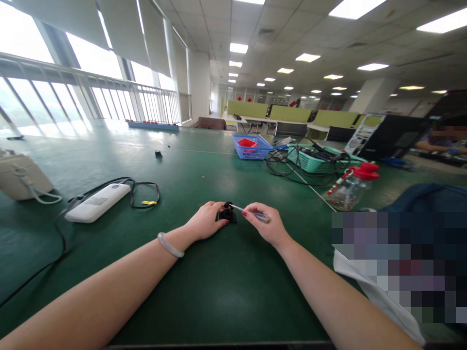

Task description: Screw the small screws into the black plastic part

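Observation:
Near the middle of the green table, my left hand [207, 220] is closed on a small black part [228, 214] with a flat base, steadying it on the tabletop. What exactly the part is, I cannot make out. In my right hand [268, 224] is a screwdriver [260, 217] with a clear handle, gripped between thumb and fingers. Its thin metal shaft points left, and the tip meets or nearly meets the upper side of the black part. A pale bangle circles my left wrist.
A white power bank [98, 203] with a black cable lies left. Farther off are a tiny black piece [158, 154], a blue basket [251, 154], and a green basket [310, 163] of cables. A red-lidded bottle [352, 187] stands right; another person sits at far right.

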`<state>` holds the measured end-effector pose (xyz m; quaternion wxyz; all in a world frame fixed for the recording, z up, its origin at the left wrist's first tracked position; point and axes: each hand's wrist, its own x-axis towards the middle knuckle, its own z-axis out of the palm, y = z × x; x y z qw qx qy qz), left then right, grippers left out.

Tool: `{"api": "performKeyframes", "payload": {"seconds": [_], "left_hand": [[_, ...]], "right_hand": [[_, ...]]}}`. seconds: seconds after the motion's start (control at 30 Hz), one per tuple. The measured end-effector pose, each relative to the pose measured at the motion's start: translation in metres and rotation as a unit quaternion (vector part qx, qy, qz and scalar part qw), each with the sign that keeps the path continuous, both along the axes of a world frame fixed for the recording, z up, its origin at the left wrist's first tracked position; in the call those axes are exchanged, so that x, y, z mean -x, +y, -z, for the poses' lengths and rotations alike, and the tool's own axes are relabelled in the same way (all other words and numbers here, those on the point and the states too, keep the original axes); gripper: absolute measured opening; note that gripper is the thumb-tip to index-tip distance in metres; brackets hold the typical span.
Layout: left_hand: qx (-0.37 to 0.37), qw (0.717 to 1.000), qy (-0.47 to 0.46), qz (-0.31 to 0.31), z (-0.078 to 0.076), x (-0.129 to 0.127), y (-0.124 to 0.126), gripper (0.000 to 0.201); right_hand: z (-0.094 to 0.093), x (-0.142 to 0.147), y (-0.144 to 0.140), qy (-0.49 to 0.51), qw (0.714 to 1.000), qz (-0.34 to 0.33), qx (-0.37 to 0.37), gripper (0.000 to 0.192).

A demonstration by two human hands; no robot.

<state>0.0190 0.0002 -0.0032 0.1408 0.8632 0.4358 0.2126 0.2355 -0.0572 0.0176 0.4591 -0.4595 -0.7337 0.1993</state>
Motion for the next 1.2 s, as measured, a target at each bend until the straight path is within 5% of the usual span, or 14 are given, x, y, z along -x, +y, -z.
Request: {"api": "performKeyframes", "payload": {"seconds": [0.63,1.07,1.2], "left_hand": [[-0.008,1.0,0.0,0.018,-0.004,0.002,-0.002,0.052],[-0.029,0.999,0.005,0.033,-0.004,0.006,-0.005,0.053],[-0.031,0.999,0.001,0.037,-0.004,0.007,-0.005,0.05]], "right_hand": [[0.011,-0.008,0.014,0.127,0.986,0.006,0.107,0.035],[0.004,-0.01,0.01,0.138,0.988,0.021,0.071,0.042],[0.001,-0.009,0.005,0.146,0.988,-0.001,0.053,0.031]]}}
